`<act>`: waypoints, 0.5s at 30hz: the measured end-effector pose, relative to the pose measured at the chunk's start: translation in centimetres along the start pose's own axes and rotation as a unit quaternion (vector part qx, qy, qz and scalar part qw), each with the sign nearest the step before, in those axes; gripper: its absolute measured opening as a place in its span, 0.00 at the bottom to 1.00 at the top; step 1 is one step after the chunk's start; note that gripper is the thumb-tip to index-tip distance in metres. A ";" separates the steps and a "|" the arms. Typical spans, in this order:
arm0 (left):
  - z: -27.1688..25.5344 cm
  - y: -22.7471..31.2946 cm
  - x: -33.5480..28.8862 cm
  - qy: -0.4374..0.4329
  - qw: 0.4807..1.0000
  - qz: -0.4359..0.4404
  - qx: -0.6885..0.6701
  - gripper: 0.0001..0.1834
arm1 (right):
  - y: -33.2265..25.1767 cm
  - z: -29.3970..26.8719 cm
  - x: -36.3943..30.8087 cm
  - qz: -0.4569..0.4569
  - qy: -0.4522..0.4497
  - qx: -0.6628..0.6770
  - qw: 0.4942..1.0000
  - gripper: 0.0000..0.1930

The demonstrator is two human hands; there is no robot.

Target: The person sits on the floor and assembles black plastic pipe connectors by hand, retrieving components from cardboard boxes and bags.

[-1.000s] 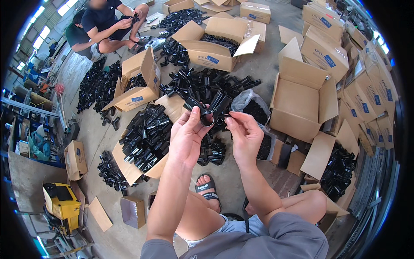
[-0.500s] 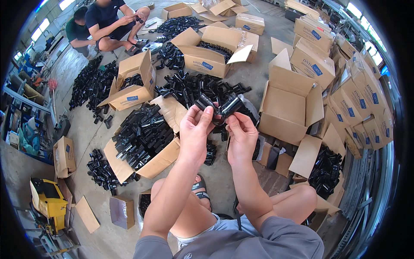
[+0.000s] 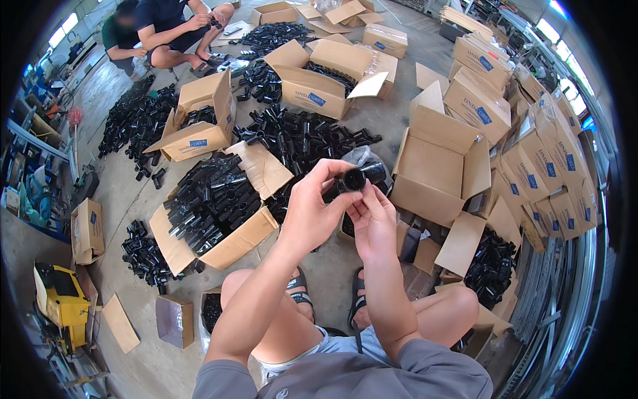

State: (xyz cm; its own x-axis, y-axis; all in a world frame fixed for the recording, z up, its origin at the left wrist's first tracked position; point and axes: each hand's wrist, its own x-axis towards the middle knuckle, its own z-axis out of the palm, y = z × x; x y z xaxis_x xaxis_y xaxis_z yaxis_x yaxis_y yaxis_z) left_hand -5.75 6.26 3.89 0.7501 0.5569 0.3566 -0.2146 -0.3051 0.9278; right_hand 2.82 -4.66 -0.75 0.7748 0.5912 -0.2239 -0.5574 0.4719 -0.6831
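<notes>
In front of me I hold a glossy black pipe fitting (image 3: 374, 173), one round open end tilted up toward me. My left hand (image 3: 315, 211) is closed round its left side, thumb and fingers on either side of the tube. From below, the fingers of my right hand (image 3: 373, 223) are closed on the same fitting. A pile of similar black fittings (image 3: 302, 136) lies just beyond my hands. To the left, an open carton (image 3: 239, 241) is filled with stacked black fittings. The fitting's far side is hidden.
An open carton (image 3: 432, 159) stands to the right, with stacked closed cartons (image 3: 545, 159) behind. Another carton of fittings (image 3: 199, 143) is at the left. Two people (image 3: 166, 33) crouch at the far left, one holding a black part. A yellow machine (image 3: 66, 302) sits near left.
The fitting has turned in my hands, so a round open end now faces me. My left hand has rolled over to the right around it, and my right hand has shifted slightly lower.
</notes>
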 end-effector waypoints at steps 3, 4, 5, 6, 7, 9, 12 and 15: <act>-0.6 1.0 -0.6 -0.065 0.989 -0.110 -0.070 0.25 | 0.1 -1.6 0.4 0.008 -0.005 -0.011 1.000 0.10; -0.8 1.0 -0.6 -0.098 0.974 -0.153 -0.135 0.26 | 0.1 -1.9 0.5 0.012 -0.010 -0.021 1.000 0.11; -1.1 0.9 -0.7 -0.100 0.965 -0.169 -0.173 0.28 | 0.1 -2.0 0.4 0.013 -0.008 -0.020 1.000 0.11; -1.5 0.4 -0.7 -0.101 0.965 -0.171 -0.173 0.28 | 0.0 -1.9 0.3 0.017 -0.006 -0.030 0.999 0.11; -1.8 -0.4 -0.6 -0.070 0.934 -0.251 -0.244 0.27 | -0.1 -1.8 0.2 0.020 -0.004 -0.040 0.999 0.12; -1.7 -0.6 -0.2 -0.023 0.890 -0.369 -0.267 0.25 | -0.2 -1.7 0.3 0.018 -0.004 -0.075 0.997 0.12; -0.9 -2.2 -0.1 -0.046 0.882 -0.408 -0.230 0.21 | -0.6 -1.7 0.5 0.019 -0.017 -0.145 0.989 0.13; -0.5 -3.0 -0.2 -0.028 0.886 -0.393 -0.243 0.18 | -0.9 -1.6 0.8 -0.023 -0.062 -0.251 0.966 0.15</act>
State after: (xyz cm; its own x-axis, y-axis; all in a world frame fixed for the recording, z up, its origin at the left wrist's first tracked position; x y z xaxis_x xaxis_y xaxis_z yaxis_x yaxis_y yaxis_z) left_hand -5.60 7.46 1.10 0.8139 0.4065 -0.4152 0.1541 0.5379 0.8288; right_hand 4.43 -5.72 -1.41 0.7368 0.6652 -0.1214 -0.2841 0.1416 -0.9483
